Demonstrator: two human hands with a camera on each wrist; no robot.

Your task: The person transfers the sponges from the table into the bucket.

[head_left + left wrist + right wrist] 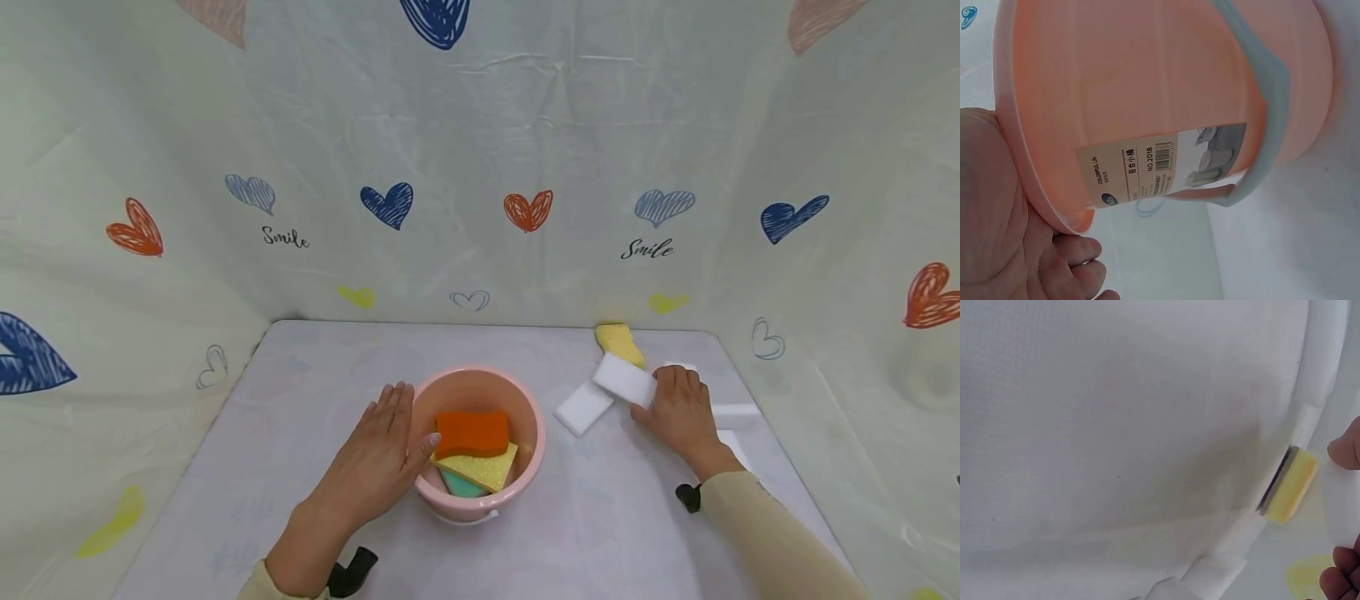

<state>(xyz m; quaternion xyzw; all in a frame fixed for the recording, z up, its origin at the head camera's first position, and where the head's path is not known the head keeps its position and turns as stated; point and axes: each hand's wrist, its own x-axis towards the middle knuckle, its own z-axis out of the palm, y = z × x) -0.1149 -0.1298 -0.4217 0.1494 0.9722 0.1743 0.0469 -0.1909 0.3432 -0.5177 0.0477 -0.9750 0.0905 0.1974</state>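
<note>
A pink bucket point(534, 437) stands at the middle of the table, its label point(1141, 169) and pale handle point(1275, 87) showing in the left wrist view. Inside lie an orange sponge point(472, 433), a yellow sponge point(487, 471) and a green one point(459, 485). My left hand point(378, 467) rests against the bucket's left rim, fingers straight and thumb over the edge. On the right, my right hand point(682, 408) pinches a white sponge point(624, 380) between thumb and fingers. Below that sponge another white sponge point(583, 408) lies on the table.
A yellow sponge point(618, 342) with a dark layer lies by the table's back edge. More white blocks point(735, 415) lie right of my right hand. A curtain point(465, 258) printed with hearts hangs behind the table point(345, 350) and at its sides.
</note>
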